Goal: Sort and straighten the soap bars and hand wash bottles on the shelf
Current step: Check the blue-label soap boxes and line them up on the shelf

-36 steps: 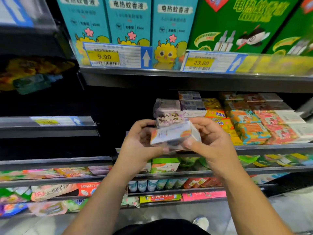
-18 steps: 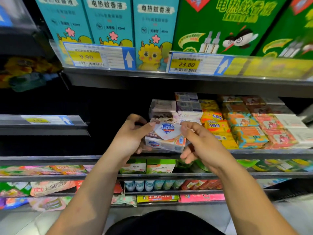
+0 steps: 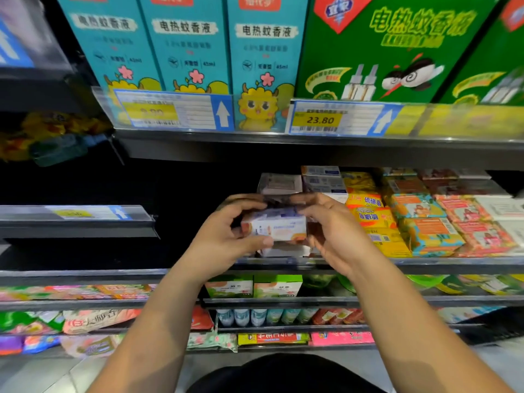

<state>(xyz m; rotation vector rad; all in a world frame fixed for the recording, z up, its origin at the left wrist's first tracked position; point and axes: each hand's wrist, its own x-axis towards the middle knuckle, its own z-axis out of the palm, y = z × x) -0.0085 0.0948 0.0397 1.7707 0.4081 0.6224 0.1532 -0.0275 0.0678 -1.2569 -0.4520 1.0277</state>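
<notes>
A white boxed soap bar (image 3: pixel 276 226) with orange and purple print is held between both hands at the front of the middle shelf (image 3: pixel 425 263). My left hand (image 3: pixel 224 236) grips its left end, thumb along the bottom edge. My right hand (image 3: pixel 334 231) grips its right end from above. Another white soap box (image 3: pixel 280 251) lies just under it on the shelf. Behind stand stacked pale soap boxes (image 3: pixel 280 182). To the right lie rows of yellow soap packs (image 3: pixel 371 217) and orange and teal ones (image 3: pixel 425 222).
Teal boxes (image 3: pixel 184 43) and green boxes (image 3: pixel 382 46) of mosquito liquid fill the shelf above, behind price tags (image 3: pixel 317 119). The dark left part of the middle shelf (image 3: pixel 170 208) holds nothing visible. Lower shelves carry green boxes (image 3: pixel 255 285), small bottles (image 3: pixel 255 316) and bagged goods (image 3: pixel 85 319).
The soap box has been turned from its blue-logo face to a long side face and moved slightly forward to the shelf front. Both hands now grip its ends.
</notes>
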